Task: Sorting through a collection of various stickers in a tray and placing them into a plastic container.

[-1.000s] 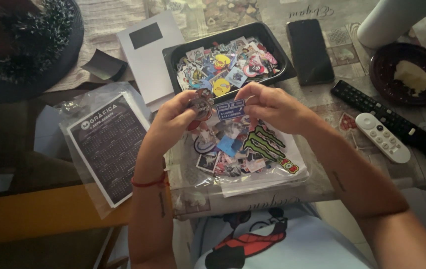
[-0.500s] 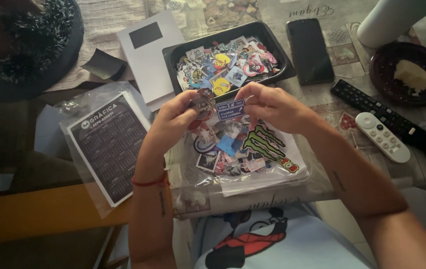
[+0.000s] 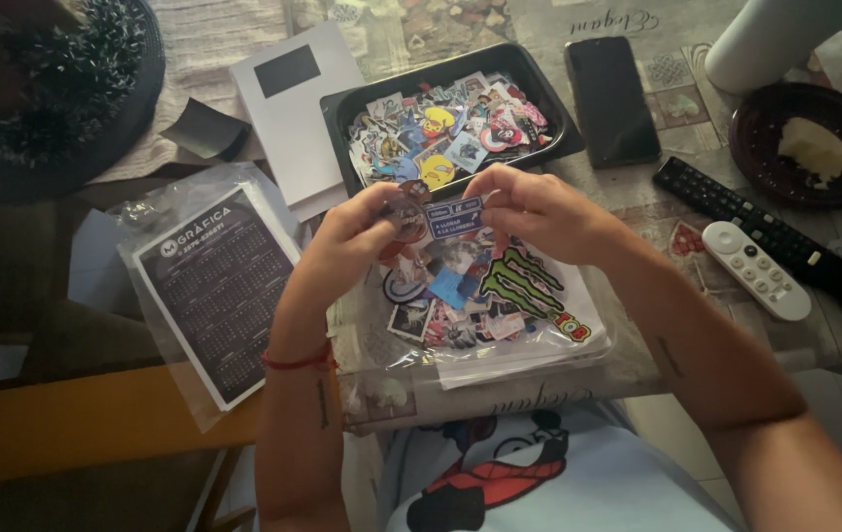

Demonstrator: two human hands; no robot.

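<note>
We pinch a small blue sticker (image 3: 453, 217) between both hands (image 3: 367, 232) (image 3: 529, 207) — long axis crosswise — above the loose sticker pile (image 3: 470, 291).

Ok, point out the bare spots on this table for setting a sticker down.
Bare tablecloth shows between the phone and black remote, and between the white card and calendar sheet. The black tray and the sticker pile under both hands are crowded.
</note>
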